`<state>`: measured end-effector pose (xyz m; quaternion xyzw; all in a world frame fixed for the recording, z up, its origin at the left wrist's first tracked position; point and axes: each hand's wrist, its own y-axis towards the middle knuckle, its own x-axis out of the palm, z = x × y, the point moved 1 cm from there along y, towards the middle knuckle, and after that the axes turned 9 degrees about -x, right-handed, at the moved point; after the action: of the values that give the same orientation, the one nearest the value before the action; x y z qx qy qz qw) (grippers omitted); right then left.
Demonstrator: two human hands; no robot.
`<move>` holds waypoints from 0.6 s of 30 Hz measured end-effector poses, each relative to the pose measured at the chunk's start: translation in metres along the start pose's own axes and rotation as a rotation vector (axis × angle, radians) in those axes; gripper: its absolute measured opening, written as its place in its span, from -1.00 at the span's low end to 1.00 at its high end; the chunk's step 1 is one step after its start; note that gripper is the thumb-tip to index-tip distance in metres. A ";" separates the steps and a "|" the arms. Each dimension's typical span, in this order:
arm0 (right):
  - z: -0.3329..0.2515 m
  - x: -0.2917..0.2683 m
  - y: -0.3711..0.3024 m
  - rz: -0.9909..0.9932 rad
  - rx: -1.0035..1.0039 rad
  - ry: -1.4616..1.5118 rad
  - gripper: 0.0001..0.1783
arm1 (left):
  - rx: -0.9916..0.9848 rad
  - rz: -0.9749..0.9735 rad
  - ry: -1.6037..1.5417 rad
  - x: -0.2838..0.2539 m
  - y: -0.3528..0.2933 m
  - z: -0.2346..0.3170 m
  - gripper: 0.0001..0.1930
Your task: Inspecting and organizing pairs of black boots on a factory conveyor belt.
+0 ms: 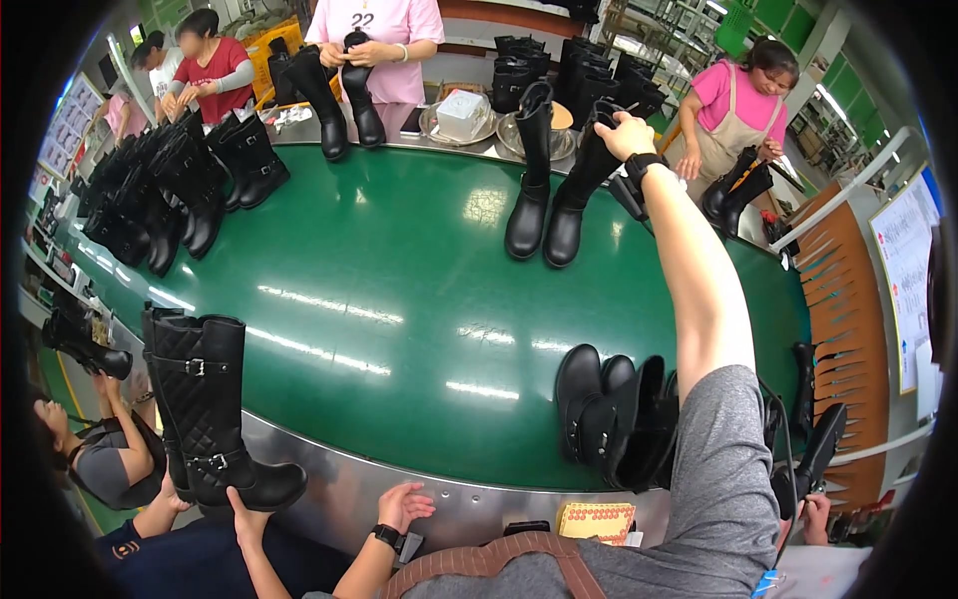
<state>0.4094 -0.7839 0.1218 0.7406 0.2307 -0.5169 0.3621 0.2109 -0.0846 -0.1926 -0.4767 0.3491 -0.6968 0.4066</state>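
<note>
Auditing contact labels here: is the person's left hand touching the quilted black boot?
Apart. The head view shows the metal table edge plainly between the left hand and the quilted black boot.

A footwear factory: black boots (190, 180) crowd the far-left corner of a green table (399, 240), people (404, 80) working along its far edge.

You have two hands in view: one left hand (404, 507) and one right hand (627, 138), with two dark wristbands (645, 166) on them. One green tabletop (399, 220) stretches between them. At your right hand are two tall boots (580, 185); to its left, one white box (463, 116) and two round trays (427, 126). Left of your left hand, you see two quilted boots (210, 399); to its right, one yellow card stack (596, 520).
</note>
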 end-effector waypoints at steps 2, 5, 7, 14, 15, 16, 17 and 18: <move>0.002 -0.045 -0.023 -0.035 -0.052 0.044 -0.41 | 0.017 -0.006 0.003 -0.002 0.004 -0.001 -0.62; -0.011 -0.127 -0.063 -0.147 -0.067 0.088 -0.43 | 0.022 -0.010 0.027 -0.008 0.014 -0.005 -0.62; -0.031 -0.186 -0.098 -0.057 -0.126 0.022 -0.35 | 0.028 -0.007 0.047 -0.013 0.024 -0.007 -0.60; -0.123 -0.351 -0.329 0.385 -0.443 0.157 -0.47 | 0.146 0.086 0.051 0.011 0.029 -0.007 -0.70; -0.132 -0.360 -0.376 0.348 -0.471 0.311 -0.50 | 0.156 0.106 0.174 0.029 0.021 0.003 -0.81; -0.142 -0.364 -0.422 0.313 -0.464 0.365 -0.58 | 0.262 0.011 0.143 0.048 0.005 0.007 -0.86; -0.152 -0.363 -0.461 0.285 -0.546 0.452 -0.64 | 0.422 -0.138 0.134 0.073 -0.014 0.018 -0.83; -0.161 -0.350 -0.502 0.284 -0.544 0.453 -0.70 | 0.531 -0.196 0.082 0.100 -0.038 0.025 -0.79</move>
<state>0.0208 -0.3312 0.3314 0.7376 0.3287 -0.2044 0.5532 0.2048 -0.1609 -0.1142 -0.3565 0.1228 -0.8184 0.4337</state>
